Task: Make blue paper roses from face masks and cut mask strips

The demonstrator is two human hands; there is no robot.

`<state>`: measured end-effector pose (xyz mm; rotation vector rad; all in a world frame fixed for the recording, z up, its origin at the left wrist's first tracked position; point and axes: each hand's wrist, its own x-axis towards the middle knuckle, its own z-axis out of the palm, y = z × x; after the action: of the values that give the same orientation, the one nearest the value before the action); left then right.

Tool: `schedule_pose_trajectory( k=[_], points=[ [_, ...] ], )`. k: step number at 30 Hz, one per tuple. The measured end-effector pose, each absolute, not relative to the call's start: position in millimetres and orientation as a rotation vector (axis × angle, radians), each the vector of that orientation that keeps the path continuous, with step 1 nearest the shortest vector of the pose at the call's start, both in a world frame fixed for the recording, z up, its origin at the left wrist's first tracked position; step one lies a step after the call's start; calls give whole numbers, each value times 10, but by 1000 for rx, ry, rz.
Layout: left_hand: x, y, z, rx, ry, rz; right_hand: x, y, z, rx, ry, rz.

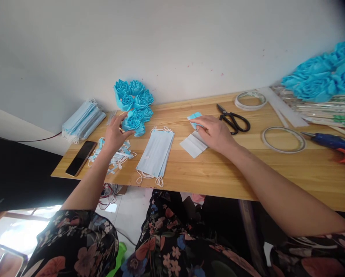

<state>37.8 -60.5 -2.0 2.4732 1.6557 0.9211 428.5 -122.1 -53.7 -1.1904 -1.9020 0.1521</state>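
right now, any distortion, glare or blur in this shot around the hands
Head view: the wide-angle lens bows the table edge and darkens the top right corner; light is soft and even, with only faint shadows under the left hand and right hand, both sharp; the lower left corner is blown out; the blue flowers at the right edge look smeared.

I see bare tabletop (218, 173) along near edge; paper flowers (133, 100), scissors (234, 120), tape ring (302, 145) (farther right) crowd the back.
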Motion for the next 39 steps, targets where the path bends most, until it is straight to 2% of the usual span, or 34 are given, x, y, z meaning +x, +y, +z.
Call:
schedule_pose_trajectory(
  k=[7, 15, 25, 39],
  points=[
    [346, -637, 12, 2381, 1703, 877, 4286, -1213, -556, -1208, -1921, 149],
    [294, -614, 245, 2418, 1819, 1328, 4285, -1212, -554, -1236, -1928, 154],
    [331, -500, 28, 2545, 1944, 1156, 4291, -1222, -541, -1244, -1928, 181],
    [363, -667, 69, 2598, 1904, 1020, 4266, -1247, -508, -1252, -1956, 213]
  ],
)
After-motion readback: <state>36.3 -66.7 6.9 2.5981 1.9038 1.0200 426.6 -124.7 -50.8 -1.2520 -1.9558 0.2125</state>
